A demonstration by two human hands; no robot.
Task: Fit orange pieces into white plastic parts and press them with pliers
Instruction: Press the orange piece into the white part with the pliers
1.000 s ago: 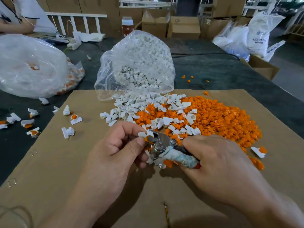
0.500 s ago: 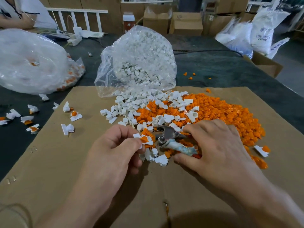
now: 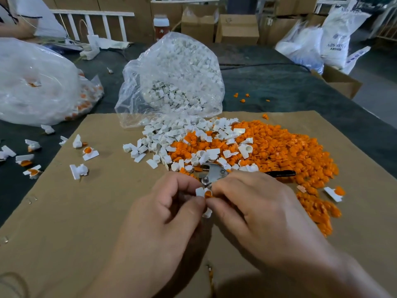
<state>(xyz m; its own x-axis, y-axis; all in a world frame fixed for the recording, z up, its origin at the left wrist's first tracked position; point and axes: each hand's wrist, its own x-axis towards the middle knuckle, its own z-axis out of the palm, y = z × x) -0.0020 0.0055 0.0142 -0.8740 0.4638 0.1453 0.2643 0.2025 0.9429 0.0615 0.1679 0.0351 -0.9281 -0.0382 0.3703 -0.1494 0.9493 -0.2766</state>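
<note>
Head: left hand pinches white part; right hand pinches orange piece.

A brown cardboard sheet covers the near part of a dark table. A clear plastic bag stands at the sheet's far edge, and a larger bag lies to the left. Beyond are cardboard boxes, a white-capped bottle, a white railing, white sacks and a black cable.
</note>
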